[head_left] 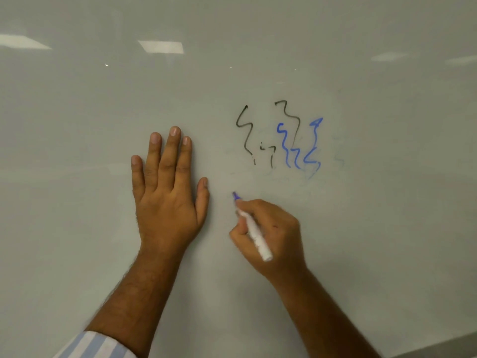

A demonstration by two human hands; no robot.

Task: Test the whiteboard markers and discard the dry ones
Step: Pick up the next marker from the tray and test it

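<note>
Both of our hands are up at the whiteboard (103,125). Our left hand (167,192) lies flat against the board with its fingers straight and close together, the thumb a little apart, holding nothing; a blue-and-white striped sleeve (93,344) shows at the bottom edge of the view on that arm.

Our right hand (271,233) sits just to the right of it, fingers curled round a marker (254,233) in a writing grip. That marker has a white barrel and a blue-purple tip. It is uncapped and slants up and to the left, with the back end of the barrel sticking out below the knuckles. Its tip is at the board surface, below and to the left of the scribbles, though we cannot tell for certain whether it touches. We see no fresh line at the tip.

Above our right hand the board carries test marks. On the left are thin black squiggles (245,130), one of them running down from a hook at the top, with short broken strokes beneath. To their right are blue squiggles (313,143), bolder in colour, partly overlapping the rightmost black line. Faint smudges surround the marks.

Ceiling lights (161,47) reflect as pale rectangles across the upper board.
</note>
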